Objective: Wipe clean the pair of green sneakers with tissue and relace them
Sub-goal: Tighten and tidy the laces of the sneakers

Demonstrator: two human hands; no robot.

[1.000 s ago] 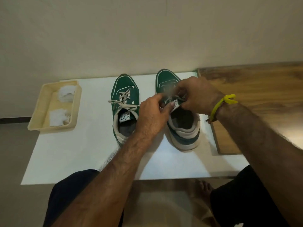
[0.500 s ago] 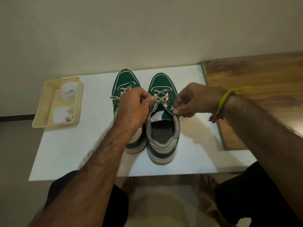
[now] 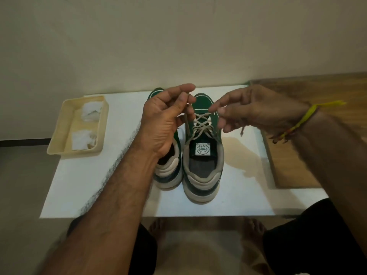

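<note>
Two green sneakers stand side by side, toes away from me, on a white board (image 3: 238, 195). The right sneaker (image 3: 202, 167) shows beige laces (image 3: 201, 126) crossed over its tongue. My left hand (image 3: 164, 124) is raised above the shoes and pinches one lace end, which runs taut down to the eyelets. My right hand (image 3: 250, 110) hovers at the same height and pinches the other lace end between thumb and forefinger. The left sneaker (image 3: 168, 171) is mostly hidden behind my left hand and forearm; only its toe and heel show.
A beige tray (image 3: 59, 135) with two wads of white tissue (image 3: 83, 138) sits at the board's left edge. A wooden surface (image 3: 297, 171) adjoins the board on the right. A wall stands close behind. My knees and bare feet are below the near edge.
Both hands have risen from the right sneaker's tongue and moved apart, drawing the lace ends up and taut. The right sneaker was earlier shifted next to the left one.
</note>
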